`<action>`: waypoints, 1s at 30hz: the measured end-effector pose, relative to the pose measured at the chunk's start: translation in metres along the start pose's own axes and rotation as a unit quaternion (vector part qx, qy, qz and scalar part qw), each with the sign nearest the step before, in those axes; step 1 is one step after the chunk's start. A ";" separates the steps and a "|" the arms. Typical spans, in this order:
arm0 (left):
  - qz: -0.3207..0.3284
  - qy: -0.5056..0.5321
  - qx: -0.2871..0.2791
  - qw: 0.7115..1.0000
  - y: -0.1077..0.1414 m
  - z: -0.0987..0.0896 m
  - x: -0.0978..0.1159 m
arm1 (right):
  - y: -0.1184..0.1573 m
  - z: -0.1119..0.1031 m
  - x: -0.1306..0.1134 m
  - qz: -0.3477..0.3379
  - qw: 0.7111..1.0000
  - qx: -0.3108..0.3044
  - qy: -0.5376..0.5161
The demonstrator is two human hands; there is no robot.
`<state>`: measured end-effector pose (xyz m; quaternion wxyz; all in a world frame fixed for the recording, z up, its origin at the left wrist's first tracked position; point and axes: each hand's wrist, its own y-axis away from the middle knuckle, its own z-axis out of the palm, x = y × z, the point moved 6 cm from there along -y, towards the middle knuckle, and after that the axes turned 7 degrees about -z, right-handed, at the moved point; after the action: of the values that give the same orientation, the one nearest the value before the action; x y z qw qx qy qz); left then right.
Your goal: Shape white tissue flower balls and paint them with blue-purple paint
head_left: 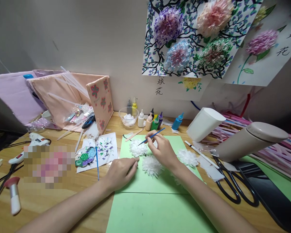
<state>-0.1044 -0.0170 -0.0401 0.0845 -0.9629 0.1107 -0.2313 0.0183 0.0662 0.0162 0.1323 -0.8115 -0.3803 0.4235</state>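
Note:
My right hand (160, 148) pinches a slim blue paintbrush (155, 133) over the green paper. Its dark tip meets, or hovers just above, the upper-left white ruffled paper flower (135, 149); which of the two I cannot tell. My left hand (122, 171) rests on the paper's left side, fingers loosely stretched, thumb apart, with nothing seen in it. Below the brush lies a second white flower (151, 166), and a third white flower (186, 158) sits to the right of my wrist. Another pale one is partly hidden under my right forearm.
A paint-smeared white sheet (109, 147) carries a palette (86, 157) and another blue brush (97, 165). Several paint bottles (149, 121) stand behind the paper beside a clear bowl (128, 118). Black scissors (229, 181), a phone (264, 187) and a tumbler (247, 142) are at right; a glue gun (36, 142) at left.

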 end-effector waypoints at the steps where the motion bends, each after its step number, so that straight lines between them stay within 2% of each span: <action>1: -0.001 0.000 -0.001 1.000 0.000 0.000 0.000 | 0.000 0.002 0.001 0.002 1.000 -0.006 -0.002; 16: 0.003 0.000 0.000 1.000 -0.001 0.000 0.001 | -0.001 0.003 0.010 0.035 0.999 -0.006 -0.041; 30: 0.005 0.005 -0.004 1.000 0.000 0.000 0.001 | -0.001 0.003 0.009 0.038 0.999 -0.010 -0.022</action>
<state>-0.1037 -0.0173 -0.0402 0.0815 -0.9615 0.1170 -0.2350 0.0191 0.0731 0.0094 0.0995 -0.8170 -0.3563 0.4423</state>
